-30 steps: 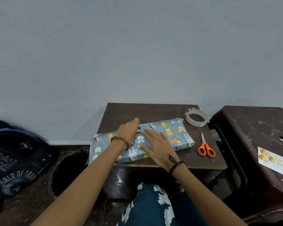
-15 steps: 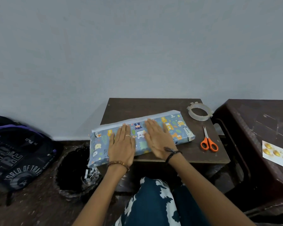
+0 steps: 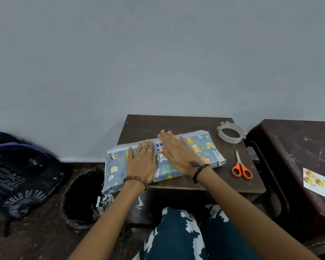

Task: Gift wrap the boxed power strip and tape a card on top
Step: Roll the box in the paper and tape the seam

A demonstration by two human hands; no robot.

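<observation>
On the small dark wooden table (image 3: 176, 122) against the pale grey wall lies the long box wrapped in blue gift paper printed with little animals (image 3: 201, 149), set at a slant so that its left end overhangs the table's left edge. A white strip of the paper's underside shows along the box's far edge. The left hand (image 3: 142, 162) lies flat on the left half of the box, palm down, fingers straight and together, a ring on one finger and a brown bead bracelet at the wrist. The right hand (image 3: 178, 152) is spread over the middle of the box, fingers extended; its fingertips are blurred, so I cannot tell for sure whether they touch the paper or hover just above it. Neither hand grasps anything.

On the table beyond the box's right end sits a clear ring of sticky tape (image 3: 231, 135), and nearer, just beside that same end, lie scissors with orange handles (image 3: 241, 168), blades pointing away. To the right of the table stands a dark brown plastic stool (image 3: 293, 147) bearing a white card with gold balloons (image 3: 319, 182). To the left of the table, on the floor, are a bin lined with a black bag (image 3: 83, 196) and, farther off, a black and purple backpack (image 3: 17, 175).
</observation>
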